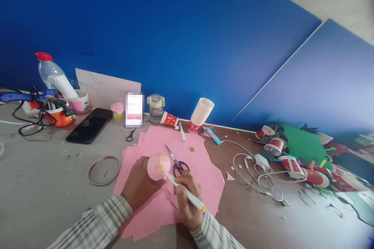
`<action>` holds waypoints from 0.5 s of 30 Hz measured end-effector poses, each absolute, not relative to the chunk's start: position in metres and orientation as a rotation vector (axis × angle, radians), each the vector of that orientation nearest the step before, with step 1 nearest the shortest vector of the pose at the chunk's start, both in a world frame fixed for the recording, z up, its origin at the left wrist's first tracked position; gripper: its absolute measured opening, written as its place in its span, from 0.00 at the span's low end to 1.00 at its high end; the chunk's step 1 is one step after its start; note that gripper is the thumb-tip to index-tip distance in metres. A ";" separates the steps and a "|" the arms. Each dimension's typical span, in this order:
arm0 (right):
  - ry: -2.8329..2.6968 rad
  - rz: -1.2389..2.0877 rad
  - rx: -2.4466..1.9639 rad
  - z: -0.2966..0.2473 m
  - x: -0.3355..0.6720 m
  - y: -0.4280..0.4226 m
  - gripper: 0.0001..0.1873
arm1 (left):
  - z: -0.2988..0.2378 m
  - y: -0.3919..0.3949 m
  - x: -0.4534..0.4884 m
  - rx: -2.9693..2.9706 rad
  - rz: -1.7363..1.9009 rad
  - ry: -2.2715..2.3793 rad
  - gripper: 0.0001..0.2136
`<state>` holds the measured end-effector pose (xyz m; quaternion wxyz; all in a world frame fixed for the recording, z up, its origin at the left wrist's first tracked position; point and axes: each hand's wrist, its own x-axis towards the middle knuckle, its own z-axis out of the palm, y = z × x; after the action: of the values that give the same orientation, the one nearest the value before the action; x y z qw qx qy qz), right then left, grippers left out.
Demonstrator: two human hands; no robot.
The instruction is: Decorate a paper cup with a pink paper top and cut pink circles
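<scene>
My left hand (142,183) is wrapped around a paper cup (158,166) whose pink-covered round end faces up and bears yellow marks. In my right hand (188,198) is a white marker pen (187,194) with a yellow end, its tip at the edge of the pink round. Both hands are over a stack of pink paper sheets (201,179). Just beyond my right hand, scissors (177,161) with black handles lie on the paper. A second marker (182,131) and a small green round piece (192,149) lie farther back.
Paper cups, one a tall stack (201,113), stand near the blue partition (175,39) with a lidded jar (156,107). A phone (90,125) and tape roll (104,170) lie left. White cables (260,175) and decorated cups (292,166) spread right.
</scene>
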<state>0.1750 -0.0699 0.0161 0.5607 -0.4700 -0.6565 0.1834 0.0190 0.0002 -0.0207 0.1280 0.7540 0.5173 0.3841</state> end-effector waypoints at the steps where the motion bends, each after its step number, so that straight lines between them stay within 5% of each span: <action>1: -1.543 0.434 -1.110 0.016 0.175 -0.070 0.06 | -0.021 0.000 0.019 2.192 1.113 1.512 0.21; 15: -1.521 0.444 -1.138 0.010 0.177 -0.069 0.05 | -0.019 -0.001 0.020 2.187 1.123 1.530 0.22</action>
<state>0.1773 -0.0694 0.0097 0.5608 -0.4831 -0.6454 0.1886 0.0198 -0.0007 -0.0187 0.1226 0.7496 0.5244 0.3848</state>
